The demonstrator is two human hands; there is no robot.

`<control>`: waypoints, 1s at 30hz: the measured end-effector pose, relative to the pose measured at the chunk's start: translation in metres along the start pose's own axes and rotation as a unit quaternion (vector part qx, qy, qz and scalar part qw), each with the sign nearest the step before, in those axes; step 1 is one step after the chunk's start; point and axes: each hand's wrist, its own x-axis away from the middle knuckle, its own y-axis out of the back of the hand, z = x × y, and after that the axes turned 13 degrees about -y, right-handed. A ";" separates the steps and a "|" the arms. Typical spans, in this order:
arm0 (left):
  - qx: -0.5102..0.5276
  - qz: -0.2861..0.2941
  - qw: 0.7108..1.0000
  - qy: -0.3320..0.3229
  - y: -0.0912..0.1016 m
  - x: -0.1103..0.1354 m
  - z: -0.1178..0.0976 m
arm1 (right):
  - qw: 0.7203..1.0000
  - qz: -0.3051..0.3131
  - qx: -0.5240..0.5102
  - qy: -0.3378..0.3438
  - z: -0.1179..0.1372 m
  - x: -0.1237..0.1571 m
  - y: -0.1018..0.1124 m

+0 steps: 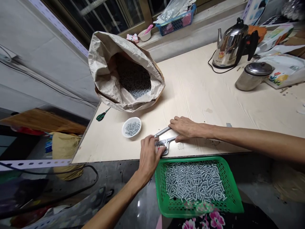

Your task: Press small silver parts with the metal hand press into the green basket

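A metal hand tool with two long handles [164,141] lies at the near edge of the pale wooden table [214,95]. My right hand [184,127] is closed around the tool's handles. My left hand [149,156] pinches at the tool's head, fingers together; what it holds there is too small to name. Just below the table edge sits a green plastic basket [232,187] filled with many small silver screws [194,181]. A small white bowl [131,127] holding more screws stands to the left of my hands.
A large open paper sack [107,70] full of screws stands at the back left. Green-handled scissors [102,115] lie beside it. A steel kettle [231,44], a steel pot with lid [254,76] and packages sit at the right. A blue basket [177,20] rests on the sill.
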 end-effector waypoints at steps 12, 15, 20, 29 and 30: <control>-0.062 0.160 0.977 -0.126 -0.008 -0.049 -0.012 | 0.999 0.014 -0.027 -0.031 0.010 0.017 0.001; -0.041 0.138 0.982 -0.126 -0.011 -0.043 -0.012 | 0.998 -0.021 -0.043 -0.032 0.017 0.024 -0.010; -0.029 0.120 0.986 -0.115 -0.014 -0.045 -0.010 | 0.997 -0.040 -0.046 -0.038 0.016 0.024 -0.015; -0.054 -0.015 0.997 0.059 0.023 -0.024 0.015 | 0.986 -0.141 -0.082 -0.027 0.008 0.014 -0.025; -0.064 0.005 0.995 0.082 0.025 -0.020 0.016 | 0.984 -0.154 -0.087 -0.028 0.010 0.014 -0.030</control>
